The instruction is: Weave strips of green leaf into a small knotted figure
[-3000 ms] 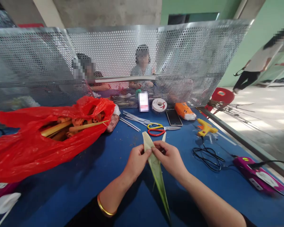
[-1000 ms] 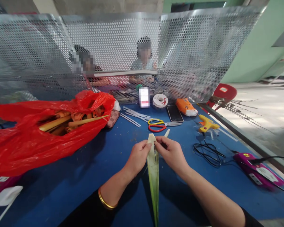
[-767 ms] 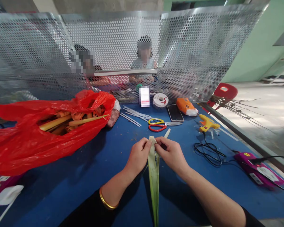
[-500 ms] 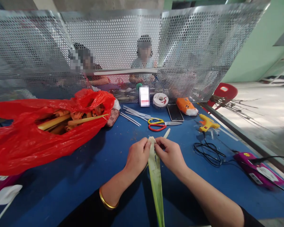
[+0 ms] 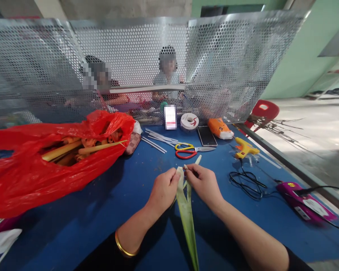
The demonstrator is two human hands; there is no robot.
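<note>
A long pale-green leaf (image 5: pixel 188 216), split at its far end, hangs toward me between my hands. My left hand (image 5: pixel 165 190) pinches the wider piece of the split end between thumb and fingers. The narrower strip at the right is pinched in my right hand (image 5: pixel 202 182). Beyond my right fingers a pale leaf tip (image 5: pixel 198 159) pokes out; where it joins is hidden. Just past my hands lie scissors (image 5: pixel 186 150) with one yellow and one red handle.
A red plastic bag (image 5: pixel 73 184) of stalks lies at left. White sticks (image 5: pixel 158 139), a ribbon roll (image 5: pixel 189 121), a phone (image 5: pixel 207 136), an orange packet (image 5: pixel 220 128), a yellow glue gun (image 5: pixel 245 148) and a purple power strip (image 5: pixel 306 201) surround the back and right. A perforated metal screen (image 5: pixel 130 56) stands behind.
The split in the leaf's far end has widened, with the right strip pulled apart from the left piece. Both hands keep their pinch. The view has shifted slightly.
</note>
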